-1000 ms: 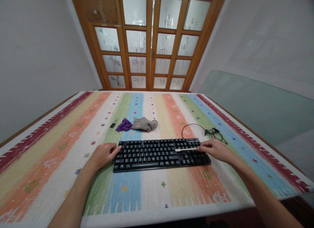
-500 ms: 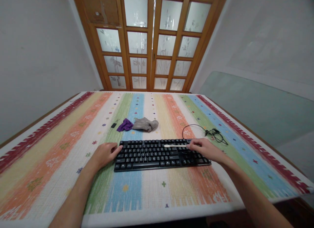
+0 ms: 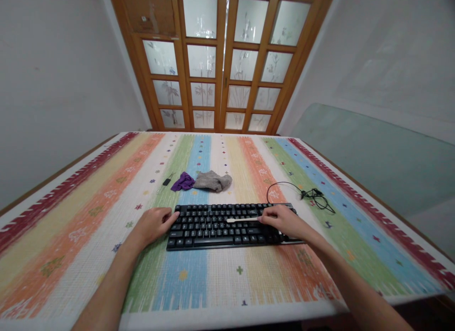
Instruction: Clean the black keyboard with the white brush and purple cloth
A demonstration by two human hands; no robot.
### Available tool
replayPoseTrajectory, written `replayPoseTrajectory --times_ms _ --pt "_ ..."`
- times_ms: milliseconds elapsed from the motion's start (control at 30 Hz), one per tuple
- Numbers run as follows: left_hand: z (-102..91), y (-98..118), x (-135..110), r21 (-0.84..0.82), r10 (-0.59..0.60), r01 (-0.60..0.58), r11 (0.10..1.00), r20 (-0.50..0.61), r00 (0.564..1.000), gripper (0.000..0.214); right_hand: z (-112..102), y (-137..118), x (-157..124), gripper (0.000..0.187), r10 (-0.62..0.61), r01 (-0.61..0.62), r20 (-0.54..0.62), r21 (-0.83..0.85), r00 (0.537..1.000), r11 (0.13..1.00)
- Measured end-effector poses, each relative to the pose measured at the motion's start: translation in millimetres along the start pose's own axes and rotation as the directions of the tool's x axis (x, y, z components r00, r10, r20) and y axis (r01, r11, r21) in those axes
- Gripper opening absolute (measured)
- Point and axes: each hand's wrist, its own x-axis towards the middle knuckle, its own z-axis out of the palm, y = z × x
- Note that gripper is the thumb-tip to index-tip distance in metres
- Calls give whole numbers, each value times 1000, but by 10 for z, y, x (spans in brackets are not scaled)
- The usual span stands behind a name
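A black keyboard (image 3: 213, 229) lies flat on the striped tablecloth in front of me. My left hand (image 3: 156, 222) is closed at its left end, thumb on the upper left corner and the other fingers curled, partly hidden. Over the keyboard's right part, my right hand (image 3: 277, 219) pinches a slim white toothbrush (image 3: 243, 220). Its head points left and rests on or just above the middle keys; I cannot tell if it touches. The far end of the handle is hidden in my fingers.
Behind the keyboard lie a crumpled purple cloth (image 3: 183, 181), a grey cloth (image 3: 213, 181) and a small black object (image 3: 166, 182). The bundled black cable (image 3: 314, 198) sits to the right. A wooden door with glass panes (image 3: 202, 60) stands beyond the table.
My right hand has moved left and slightly nearer to me, carrying the toothbrush head from the upper keys toward the middle ones. My left hand stays at the keyboard's left end.
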Motion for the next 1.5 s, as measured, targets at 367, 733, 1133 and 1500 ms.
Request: replayPoseTrajectory --times_ms 367,733,1133,1500 --pt "12 -22 10 11 -22 22 1000 31 999 48 -194 290 -202 38 78 -78 -48 0 996 997" --pt "-10 -1 16 18 -25 24 1000 63 998 48 -377 597 -385 41 145 -149 -104 -32 984 988" --pt "-21 2 27 35 -40 37 999 83 996 49 -602 955 -568 42 201 -205 -138 -15 970 979" --pt "-8 -31 51 41 -41 37 999 116 992 53 -860 1241 -763 45 284 -298 -181 -58 942 953"
